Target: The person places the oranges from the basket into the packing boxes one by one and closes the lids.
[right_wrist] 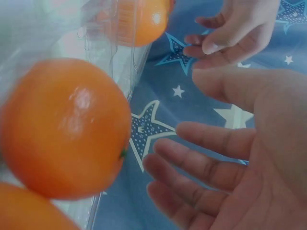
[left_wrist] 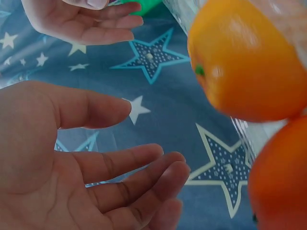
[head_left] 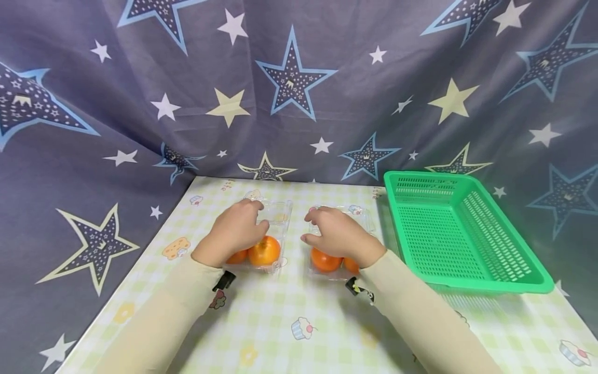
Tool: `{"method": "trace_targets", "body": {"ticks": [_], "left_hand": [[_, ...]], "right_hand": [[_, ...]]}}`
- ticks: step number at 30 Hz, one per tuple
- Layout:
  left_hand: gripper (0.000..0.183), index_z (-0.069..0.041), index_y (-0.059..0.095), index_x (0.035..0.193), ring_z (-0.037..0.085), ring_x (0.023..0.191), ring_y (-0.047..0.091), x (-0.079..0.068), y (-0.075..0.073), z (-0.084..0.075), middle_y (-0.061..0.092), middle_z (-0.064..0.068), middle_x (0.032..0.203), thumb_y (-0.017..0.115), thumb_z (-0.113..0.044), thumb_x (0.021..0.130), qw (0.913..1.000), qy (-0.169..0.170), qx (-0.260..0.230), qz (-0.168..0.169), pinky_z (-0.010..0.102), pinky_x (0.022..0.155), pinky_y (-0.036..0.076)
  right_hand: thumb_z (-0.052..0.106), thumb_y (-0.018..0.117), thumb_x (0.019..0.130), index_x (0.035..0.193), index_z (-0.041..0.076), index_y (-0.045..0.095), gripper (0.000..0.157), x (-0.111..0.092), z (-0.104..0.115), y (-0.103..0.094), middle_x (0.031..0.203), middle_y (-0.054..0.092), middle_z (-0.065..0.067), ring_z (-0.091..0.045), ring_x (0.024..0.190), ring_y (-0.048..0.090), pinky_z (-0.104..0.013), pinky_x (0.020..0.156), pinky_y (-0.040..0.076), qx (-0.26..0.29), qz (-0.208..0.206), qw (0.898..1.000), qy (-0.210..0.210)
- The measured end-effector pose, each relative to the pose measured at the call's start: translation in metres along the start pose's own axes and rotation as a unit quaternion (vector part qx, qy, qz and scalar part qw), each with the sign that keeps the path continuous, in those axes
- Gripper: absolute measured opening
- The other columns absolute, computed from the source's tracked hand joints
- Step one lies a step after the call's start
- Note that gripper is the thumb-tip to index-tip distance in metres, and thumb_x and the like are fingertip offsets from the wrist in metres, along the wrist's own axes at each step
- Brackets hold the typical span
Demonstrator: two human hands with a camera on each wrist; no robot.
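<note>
Two clear plastic boxes lie on the table with lids raised toward the back. In the left box (head_left: 282,221), a pair of oranges (head_left: 264,251) sits in the front half. My left hand (head_left: 237,227) hovers over it, fingers loosely bent and nothing in them. The right box (head_left: 312,271) also has two oranges (head_left: 326,260) in its front part, one half covered by my wrist. Above it is my right hand (head_left: 344,234), fingers relaxed and apart from the fruit. Both wrist views show the palms bare, beside the oranges (left_wrist: 249,62) (right_wrist: 67,129).
A green plastic basket (head_left: 448,284) with slotted sides stands at the right of the table. The tablecloth (head_left: 271,322) is checked, with printed cupcakes and flowers. A dark star-patterned curtain (head_left: 280,135) hangs right behind the table and along its sides.
</note>
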State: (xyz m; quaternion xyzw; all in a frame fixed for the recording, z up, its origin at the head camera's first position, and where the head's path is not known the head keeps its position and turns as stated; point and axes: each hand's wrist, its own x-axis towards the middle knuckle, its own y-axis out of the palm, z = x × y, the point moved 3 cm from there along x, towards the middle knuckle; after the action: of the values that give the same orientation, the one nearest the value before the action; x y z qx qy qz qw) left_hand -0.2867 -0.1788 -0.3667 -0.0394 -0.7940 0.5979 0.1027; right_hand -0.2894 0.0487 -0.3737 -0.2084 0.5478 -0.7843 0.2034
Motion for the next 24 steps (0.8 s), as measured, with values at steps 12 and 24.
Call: {"method": "trace_targets", "body": {"ticks": [12, 24], "left_hand": [[0.047, -0.002, 0.065, 0.133, 0.040, 0.119, 0.064, 0.010, -0.007, 0.027, 0.067, 0.020, 0.131, 0.058, -0.030, 0.096, 0.9994, -0.020, 0.016, 0.024, 0.058, 0.100, 0.050], [0.050, 0.002, 0.064, 0.132, 0.043, 0.131, 0.054, 0.027, -0.011, 0.057, 0.062, 0.023, 0.137, 0.055, -0.031, 0.096, 0.9969, -0.046, 0.004, 0.064, 0.060, 0.109, 0.043]], "right_hand": [[0.039, 0.070, 0.097, 0.132, 0.007, 0.066, 0.047, 0.028, 0.005, 0.010, 0.117, 0.073, -0.008, -0.022, 0.106, 0.067, -0.040, 0.099, 0.054, 0.034, 0.015, 0.999, 0.037], [0.032, 0.069, 0.096, 0.130, 0.002, 0.068, 0.046, 0.052, -0.003, 0.024, 0.116, 0.073, -0.009, -0.022, 0.104, 0.065, -0.039, 0.097, 0.054, 0.117, 0.031, 0.987, 0.103]]}}
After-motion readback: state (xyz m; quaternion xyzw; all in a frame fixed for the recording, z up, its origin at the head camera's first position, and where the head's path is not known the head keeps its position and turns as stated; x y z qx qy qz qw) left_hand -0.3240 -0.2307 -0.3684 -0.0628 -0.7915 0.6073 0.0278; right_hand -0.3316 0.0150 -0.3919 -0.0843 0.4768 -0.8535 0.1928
